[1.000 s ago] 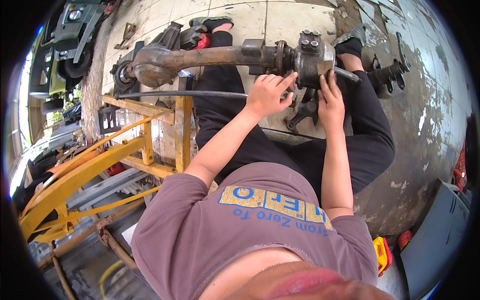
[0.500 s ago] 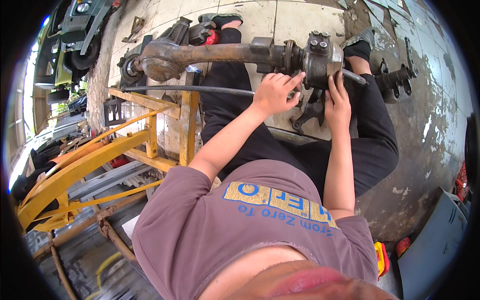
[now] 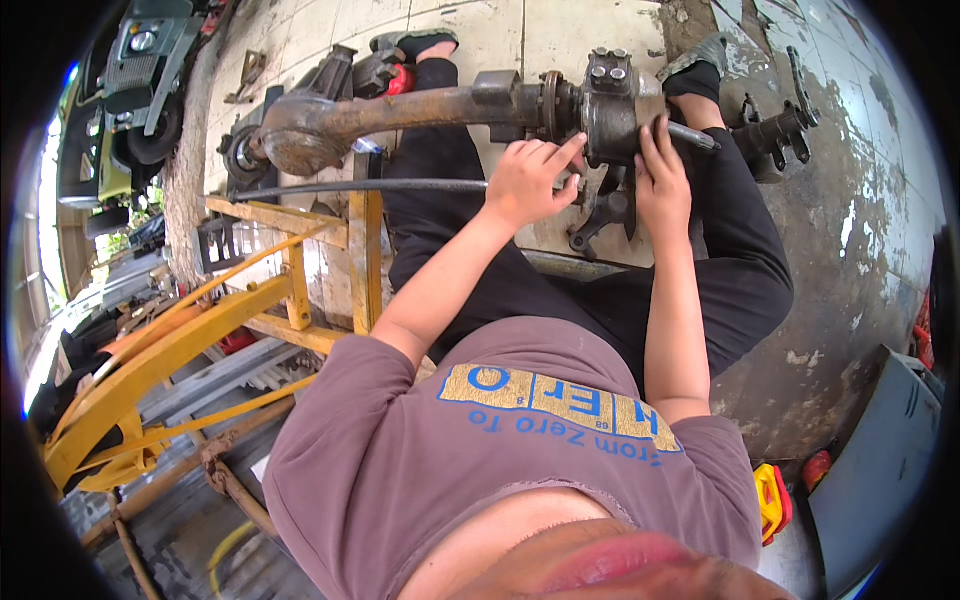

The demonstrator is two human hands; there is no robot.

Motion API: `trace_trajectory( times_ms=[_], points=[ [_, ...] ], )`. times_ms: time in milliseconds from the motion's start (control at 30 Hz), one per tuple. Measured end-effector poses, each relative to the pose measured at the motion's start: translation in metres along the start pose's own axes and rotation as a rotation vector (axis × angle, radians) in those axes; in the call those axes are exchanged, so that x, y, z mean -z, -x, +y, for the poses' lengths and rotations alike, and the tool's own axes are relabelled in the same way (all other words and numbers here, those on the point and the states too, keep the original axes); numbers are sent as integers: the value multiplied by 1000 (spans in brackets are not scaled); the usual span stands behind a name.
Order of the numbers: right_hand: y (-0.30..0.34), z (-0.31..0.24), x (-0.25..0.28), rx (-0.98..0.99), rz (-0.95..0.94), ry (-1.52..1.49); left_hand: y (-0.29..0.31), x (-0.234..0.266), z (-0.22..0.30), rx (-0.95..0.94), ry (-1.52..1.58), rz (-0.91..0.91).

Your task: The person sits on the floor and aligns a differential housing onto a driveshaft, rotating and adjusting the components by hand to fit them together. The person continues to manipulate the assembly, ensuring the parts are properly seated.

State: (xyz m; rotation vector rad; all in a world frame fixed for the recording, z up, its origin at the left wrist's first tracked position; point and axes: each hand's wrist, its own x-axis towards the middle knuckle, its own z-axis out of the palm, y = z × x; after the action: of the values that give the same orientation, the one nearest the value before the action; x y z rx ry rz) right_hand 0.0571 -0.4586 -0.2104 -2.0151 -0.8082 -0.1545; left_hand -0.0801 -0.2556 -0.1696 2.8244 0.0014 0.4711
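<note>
A rusty vehicle axle [image 3: 400, 112] lies across the floor in front of me, with a bulging round differential housing [image 3: 300, 135] towards its left end. At the right end sits a grey metal steering knuckle [image 3: 612, 120] with bolts on top and a shaft [image 3: 692, 136] sticking out. My left hand [image 3: 530, 182] is at the knuckle's near left side, index finger pointing at it and the others curled; what lies in its grip is mostly hidden. A long dark rod [image 3: 380, 186] runs up to that hand. My right hand [image 3: 662, 190] rests with straight fingers against the knuckle's right side.
A yellow metal frame [image 3: 362, 260] stands close on my left. Below the knuckle lies a dark metal arm [image 3: 605, 215]; another dark metal part [image 3: 775, 138] lies beyond my right leg. A vehicle [image 3: 135, 100] stands at far left, a blue-grey panel [image 3: 880, 450] at right.
The view has shifted slightly, so the axle and my hands appear further left. Both hands keep nearly the same places at the knuckle.
</note>
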Motion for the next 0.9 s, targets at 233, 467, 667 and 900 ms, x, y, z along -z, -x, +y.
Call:
trace_trajectory(
  times_ms=[233, 467, 667, 900],
  points=[
    [-2, 6, 3, 4, -24, 38, 2, -4, 4, 11, -6, 5],
    [-4, 2, 4, -19, -29, 64, 0, -1, 5, 22, -11, -8],
    [0, 15, 8, -10, -63, 31, 6, -7, 2, 11, -23, 15],
    [-8, 14, 24, 98, 141, -45, 2, -11, 1, -10, -89, -4]
  ],
)
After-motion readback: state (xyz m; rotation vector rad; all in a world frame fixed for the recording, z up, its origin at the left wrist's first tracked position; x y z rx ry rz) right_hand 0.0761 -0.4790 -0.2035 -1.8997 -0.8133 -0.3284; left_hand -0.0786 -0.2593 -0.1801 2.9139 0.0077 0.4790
